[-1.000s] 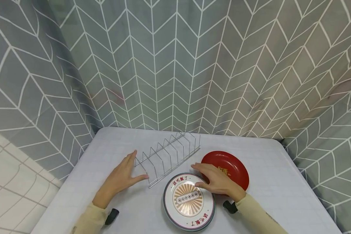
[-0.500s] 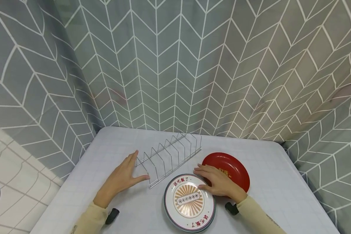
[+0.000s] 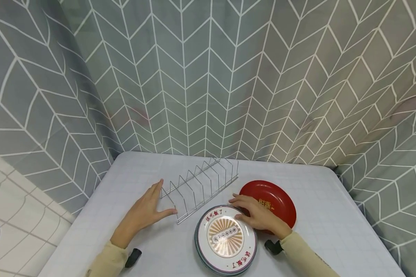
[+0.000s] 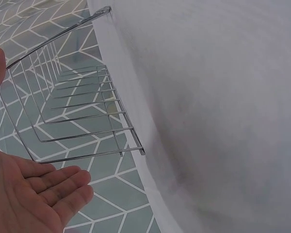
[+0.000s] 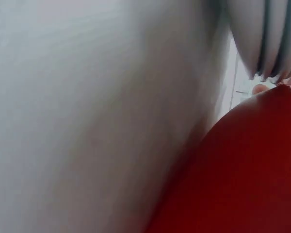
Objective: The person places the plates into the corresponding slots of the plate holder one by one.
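Observation:
My left hand (image 3: 142, 211) lies at the near left end of a wire dish rack (image 3: 201, 188), thumb and fingers spread and the fingers fairly straight. In the left wrist view the rack (image 4: 82, 117) runs away from this hand, which touches its end wire. My right hand (image 3: 260, 215) pinches the right rim of the top plate (image 3: 225, 257), a white one with a sunburst centre and red characters, its thumb over the rim. Under it is a stack of plates (image 5: 264, 34), their edges layered in the right wrist view. The fingers beneath the rim are mostly hidden.
A red oval plate (image 3: 277, 196) with gold characters lies right of the stack, partly behind my right hand. Everything stands on a white-covered table (image 3: 332, 223). A grey patterned curtain (image 3: 208, 77) hangs behind and at the sides.
The top plate has shifted slightly right, so more of the stack's left edge shows below it. The right thumb has closed on its rim. My left hand and the rack stay put.

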Demonstrator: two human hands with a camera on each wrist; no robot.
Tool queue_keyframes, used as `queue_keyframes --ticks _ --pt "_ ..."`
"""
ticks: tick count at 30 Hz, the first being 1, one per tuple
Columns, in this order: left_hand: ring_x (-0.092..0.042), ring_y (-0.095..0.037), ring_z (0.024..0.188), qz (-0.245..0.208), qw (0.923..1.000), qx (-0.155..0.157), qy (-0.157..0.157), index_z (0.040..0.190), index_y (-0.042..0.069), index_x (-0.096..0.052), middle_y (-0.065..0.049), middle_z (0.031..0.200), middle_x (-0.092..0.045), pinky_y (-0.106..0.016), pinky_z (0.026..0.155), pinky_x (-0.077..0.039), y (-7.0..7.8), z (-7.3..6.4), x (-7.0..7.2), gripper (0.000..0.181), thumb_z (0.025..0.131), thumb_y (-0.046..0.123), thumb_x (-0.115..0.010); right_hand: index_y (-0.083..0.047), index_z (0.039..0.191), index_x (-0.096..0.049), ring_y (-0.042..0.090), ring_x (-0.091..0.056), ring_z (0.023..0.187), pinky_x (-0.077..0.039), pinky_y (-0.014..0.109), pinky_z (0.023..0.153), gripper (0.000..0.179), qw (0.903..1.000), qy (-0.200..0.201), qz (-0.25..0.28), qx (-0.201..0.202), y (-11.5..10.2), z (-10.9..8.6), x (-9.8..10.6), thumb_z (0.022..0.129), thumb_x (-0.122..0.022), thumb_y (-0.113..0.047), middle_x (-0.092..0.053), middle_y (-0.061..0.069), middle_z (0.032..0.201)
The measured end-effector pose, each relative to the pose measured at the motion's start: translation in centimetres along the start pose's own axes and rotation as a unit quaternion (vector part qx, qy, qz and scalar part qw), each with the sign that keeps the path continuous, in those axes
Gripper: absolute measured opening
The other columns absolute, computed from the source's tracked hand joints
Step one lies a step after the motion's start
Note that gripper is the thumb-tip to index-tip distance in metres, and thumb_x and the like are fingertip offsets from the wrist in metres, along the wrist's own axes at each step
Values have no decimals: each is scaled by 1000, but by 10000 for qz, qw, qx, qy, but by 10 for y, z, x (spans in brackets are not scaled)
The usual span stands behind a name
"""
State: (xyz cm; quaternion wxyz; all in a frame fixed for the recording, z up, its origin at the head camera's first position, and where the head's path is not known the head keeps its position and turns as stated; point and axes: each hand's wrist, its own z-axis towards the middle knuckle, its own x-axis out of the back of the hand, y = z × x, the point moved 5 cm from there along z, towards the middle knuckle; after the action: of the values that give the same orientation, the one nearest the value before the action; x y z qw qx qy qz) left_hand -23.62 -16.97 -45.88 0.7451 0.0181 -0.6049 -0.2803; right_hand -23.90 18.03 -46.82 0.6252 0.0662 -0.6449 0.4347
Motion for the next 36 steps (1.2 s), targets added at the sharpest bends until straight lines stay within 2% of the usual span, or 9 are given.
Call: queue_keyframes --ticks 3,8,11,14,17,21,24,29,36 --pt "-42 -42 137 4 10000 -1 13 151 -8 -25 -28 150 -38 -54 108 -42 0 0 -1 116 76 69 -69 -16 127 -63 26 -49 134 -44 54 107 41 9997 186 115 -95 -1 1 6 88 -72 -25 -61 2 135" --pt "-43 -42 136 43 10000 -40 50 150 -9 -26 -29 149 -39 -54 108 -43 0 0 0 116 76 69 -69 -17 123 -65 19 -62 114 -52 47 100 36 9980 457 260 -337 -9 2 26 89 -72 -21 -68 -3 119" --pt "-44 -42 135 48 9999 -75 81 150 -9 -26 -29 148 -40 -54 108 -43 2 0 1 115 76 68 -70 -16 122 -66 20 -64 111 -53 45 98 33 9953 498 613 -567 -13 2 38 89 -71 -16 -70 -1 116" --pt "-44 -42 135 41 9999 -101 93 149 -9 -26 -29 148 -41 -53 108 -43 3 0 3 115 76 67 -71 -15 123 -66 25 -64 113 -54 43 98 32 9900 404 1094 -789 -15 -2 47 91 -69 -15 -69 1 116" --pt "-44 -42 135 32 9999 -103 91 149 -10 -26 -29 147 -41 -53 108 -43 3 0 2 115 76 67 -71 -14 124 -65 28 -63 116 -56 33 94 32 9816 235 1643 -948 -17 -7 53 93 -67 -15 -68 4 118" --pt "-45 -42 135 16 9999 -82 90 149 -10 -26 -29 147 -42 -53 107 -44 2 0 0 115 76 67 -70 -10 128 -63 24 -67 106 -58 22 81 34 9704 -1 2124 -1150 -20 -16 60 94 -65 -14 -68 9 119" --pt "-45 -42 134 23 9999 -85 113 149 -10 -27 -30 146 -42 -53 107 -44 2 0 0 115 75 67 -71 -7 129 -63 17 -68 97 -59 23 76 36 9653 -6 2265 -1301 -23 -22 66 94 -65 -12 -68 13 119" --pt "-46 -43 133 16 9999 -61 146 149 -11 -27 -31 145 -43 -53 106 -45 3 -1 -1 115 75 67 -71 -5 129 -63 13 -68 92 -59 21 75 38 9608 529 2209 -1588 -31 -26 77 92 -68 -12 -69 14 116" --pt "-47 -45 132 -80 9997 86 195 149 -10 -27 -33 143 -44 -55 105 -45 4 0 -5 116 75 66 -72 -6 133 -61 25 -68 103 -56 17 80 42 9509 1679 1962 -1705 -50 -22 95 91 -68 -8 -68 15 122"
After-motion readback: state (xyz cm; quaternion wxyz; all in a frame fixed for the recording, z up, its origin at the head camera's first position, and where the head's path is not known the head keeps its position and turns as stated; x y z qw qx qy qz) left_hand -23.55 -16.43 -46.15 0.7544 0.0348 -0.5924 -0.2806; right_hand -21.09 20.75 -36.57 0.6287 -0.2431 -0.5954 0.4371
